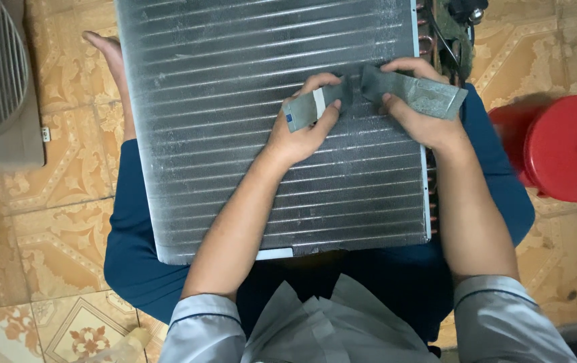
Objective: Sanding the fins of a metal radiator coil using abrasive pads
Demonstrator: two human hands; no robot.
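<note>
Grey foam strip (376, 93) | left hand (300, 131) pinching one end | right hand (423, 114) gripping other

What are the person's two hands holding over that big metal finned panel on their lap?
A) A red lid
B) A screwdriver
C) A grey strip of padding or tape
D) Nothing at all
C: the left hand and the right hand each grip one end of a grey strip stretched across the finned panel; the red stool stands untouched on the floor.

Dim warm light, soft focus, red stool (574, 148) perhaps motion-blurred
</note>
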